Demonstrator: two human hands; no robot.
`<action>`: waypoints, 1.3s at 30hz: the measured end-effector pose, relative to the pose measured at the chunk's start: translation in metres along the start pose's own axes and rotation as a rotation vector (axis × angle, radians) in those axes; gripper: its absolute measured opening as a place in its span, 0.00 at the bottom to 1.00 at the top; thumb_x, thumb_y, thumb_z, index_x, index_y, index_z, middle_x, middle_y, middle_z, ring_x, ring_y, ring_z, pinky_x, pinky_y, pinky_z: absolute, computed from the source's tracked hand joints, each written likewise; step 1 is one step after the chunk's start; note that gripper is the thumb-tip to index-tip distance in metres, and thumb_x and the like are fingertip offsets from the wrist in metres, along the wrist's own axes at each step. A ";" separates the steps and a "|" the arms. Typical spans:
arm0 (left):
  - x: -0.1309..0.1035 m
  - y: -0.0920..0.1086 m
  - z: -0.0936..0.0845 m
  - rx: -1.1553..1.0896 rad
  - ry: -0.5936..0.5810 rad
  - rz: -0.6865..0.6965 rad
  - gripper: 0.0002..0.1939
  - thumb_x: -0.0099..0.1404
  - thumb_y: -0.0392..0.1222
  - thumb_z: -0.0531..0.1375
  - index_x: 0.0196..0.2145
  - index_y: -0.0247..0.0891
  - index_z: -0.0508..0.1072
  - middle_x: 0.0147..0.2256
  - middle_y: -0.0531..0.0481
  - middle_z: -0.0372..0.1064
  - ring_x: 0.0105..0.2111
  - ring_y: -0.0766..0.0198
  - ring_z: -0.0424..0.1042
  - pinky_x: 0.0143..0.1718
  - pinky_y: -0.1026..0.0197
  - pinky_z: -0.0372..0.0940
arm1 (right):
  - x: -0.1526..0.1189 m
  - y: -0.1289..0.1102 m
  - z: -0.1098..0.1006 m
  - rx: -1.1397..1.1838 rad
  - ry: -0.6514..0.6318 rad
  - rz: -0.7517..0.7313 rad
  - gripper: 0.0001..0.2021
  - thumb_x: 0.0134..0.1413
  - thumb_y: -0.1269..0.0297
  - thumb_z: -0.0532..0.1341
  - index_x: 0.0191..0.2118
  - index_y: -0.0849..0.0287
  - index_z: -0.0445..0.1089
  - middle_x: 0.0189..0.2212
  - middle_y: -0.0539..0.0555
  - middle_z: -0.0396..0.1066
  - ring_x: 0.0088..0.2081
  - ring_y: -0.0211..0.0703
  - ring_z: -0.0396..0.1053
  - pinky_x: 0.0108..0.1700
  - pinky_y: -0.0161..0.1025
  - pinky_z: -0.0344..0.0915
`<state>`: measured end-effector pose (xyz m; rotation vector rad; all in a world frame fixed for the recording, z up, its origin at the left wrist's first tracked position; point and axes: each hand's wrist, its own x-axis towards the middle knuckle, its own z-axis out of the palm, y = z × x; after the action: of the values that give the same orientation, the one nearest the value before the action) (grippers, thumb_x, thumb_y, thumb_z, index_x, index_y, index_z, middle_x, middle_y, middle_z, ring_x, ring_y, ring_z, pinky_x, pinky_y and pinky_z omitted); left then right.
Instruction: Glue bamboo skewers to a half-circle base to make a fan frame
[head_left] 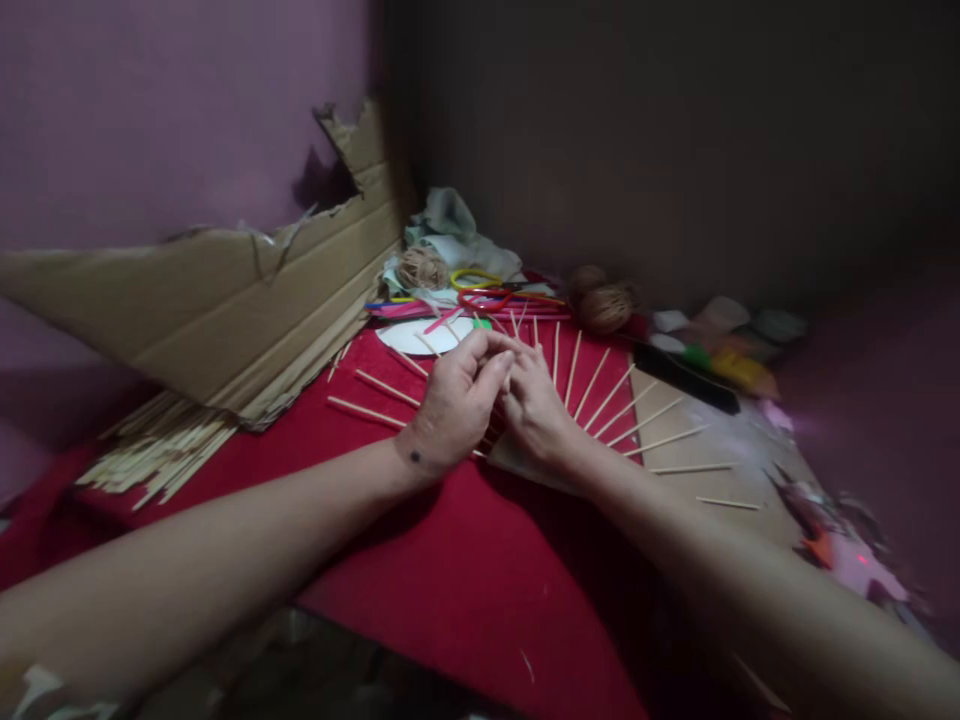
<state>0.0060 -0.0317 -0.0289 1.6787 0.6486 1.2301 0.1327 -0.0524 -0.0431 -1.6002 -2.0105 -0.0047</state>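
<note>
My left hand [459, 400] and my right hand [538, 402] meet over the middle of a fan of thin wooden sticks [573, 365]. The fingers of both are bent and pressed together at the tips; what they pinch there is hidden. Around my hands the sticks spread outward to the left, away from me and to the right. Beneath my right hand shows part of a pale flat base [517, 462], where the near ends of the sticks come together. My wrists are above the red cloth [480, 560].
A torn cardboard sheet [300, 290] leans at the left, beside a pile of loose sticks [161, 450]. Behind are a twine ball [422, 268], yellow-handled scissors [476, 279], a white oval [405, 336] and brown balls [606, 305]. A dark strip [690, 378] lies right.
</note>
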 end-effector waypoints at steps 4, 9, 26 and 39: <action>0.008 -0.003 0.015 0.676 -0.361 0.213 0.08 0.66 0.34 0.51 0.38 0.35 0.70 0.36 0.46 0.71 0.38 0.60 0.70 0.42 0.55 0.65 | -0.009 0.026 -0.021 -0.232 0.093 0.223 0.21 0.58 0.71 0.48 0.54 0.69 0.66 0.56 0.69 0.62 0.58 0.55 0.58 0.59 0.53 0.56; 0.023 0.003 0.043 1.078 -0.530 0.223 0.12 0.67 0.31 0.46 0.42 0.30 0.68 0.39 0.39 0.71 0.40 0.54 0.70 0.42 0.52 0.64 | -0.022 0.034 -0.023 -0.463 -0.034 0.293 0.24 0.58 0.70 0.49 0.60 0.74 0.58 0.61 0.71 0.55 0.64 0.63 0.47 0.62 0.59 0.46; 0.047 0.000 0.068 1.225 -0.545 0.192 0.12 0.64 0.31 0.48 0.43 0.27 0.67 0.41 0.34 0.69 0.41 0.50 0.67 0.41 0.51 0.60 | -0.015 0.034 -0.038 -0.513 -0.100 0.362 0.26 0.62 0.70 0.45 0.65 0.72 0.50 0.65 0.71 0.47 0.65 0.66 0.46 0.63 0.63 0.38; 0.040 -0.039 0.073 1.121 -0.446 0.166 0.13 0.68 0.45 0.54 0.45 0.36 0.69 0.44 0.45 0.68 0.41 0.60 0.68 0.44 0.51 0.64 | -0.022 0.038 -0.029 -0.534 -0.138 0.325 0.26 0.63 0.69 0.44 0.64 0.74 0.50 0.65 0.70 0.50 0.64 0.67 0.48 0.64 0.61 0.38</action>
<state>0.0918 -0.0085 -0.0511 2.8526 1.0129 0.5055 0.1814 -0.0708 -0.0407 -2.3038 -1.9234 -0.3416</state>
